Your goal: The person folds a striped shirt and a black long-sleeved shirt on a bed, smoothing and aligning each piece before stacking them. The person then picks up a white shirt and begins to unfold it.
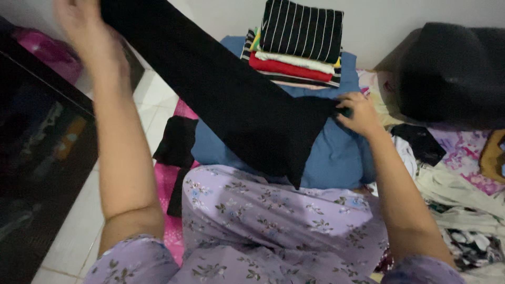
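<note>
Holding black garment (236, 100) taut for folding | left hand (87, 34) raised, gripping one end, fingers blurred | cloth slants over blue cushion (336, 152) before us | right hand (360, 113) pinching other end | folded stack (297, 47) behind | loose laundry (463, 210) at right.

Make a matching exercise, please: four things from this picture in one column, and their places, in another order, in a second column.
Things:
1. black garment
2. stack of folded clothes
3. blue pillow
4. dark bundle

Places:
A. far right, against the wall
B. stretched between the left hand and the right hand
C. under the stack, in front of the lap
D. on the far end of the pillow, near the wall

Pairs: 1-B, 2-D, 3-C, 4-A
</note>
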